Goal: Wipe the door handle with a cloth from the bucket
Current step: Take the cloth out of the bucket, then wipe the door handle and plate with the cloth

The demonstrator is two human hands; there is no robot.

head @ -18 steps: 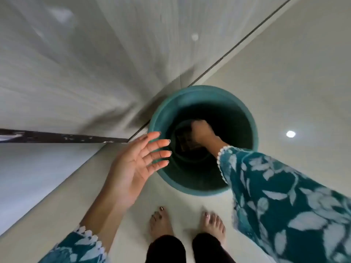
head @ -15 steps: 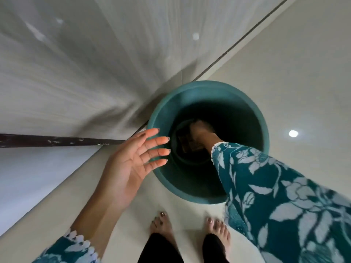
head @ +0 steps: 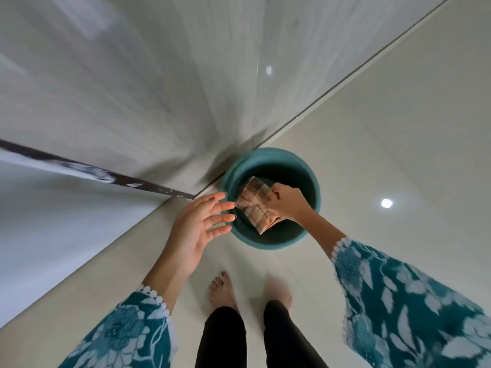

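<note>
- 1 teal bucket point(head: 313, 181)
- 1 folded checked cloth point(head: 256, 205)
- 2 hands: left hand point(head: 196, 229), right hand point(head: 288, 201)
- 2 teal floral sleeves point(head: 398, 301)
- 2 bare feet point(head: 221, 292)
- 2 black trouser legs point(head: 223, 338)
- 1 round light reflection point(head: 386, 203) on the floor

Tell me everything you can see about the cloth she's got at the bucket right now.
The cloth is a folded piece of checked fabric in tan and brown with pale lines; whether it is wet cannot be told. The right hand pinches it along its right edge, holding it over the mouth of the teal bucket, tilted, with one corner hanging down over the near rim. The open left hand reaches toward it, fingertips close to its left edge; contact cannot be told.
</note>
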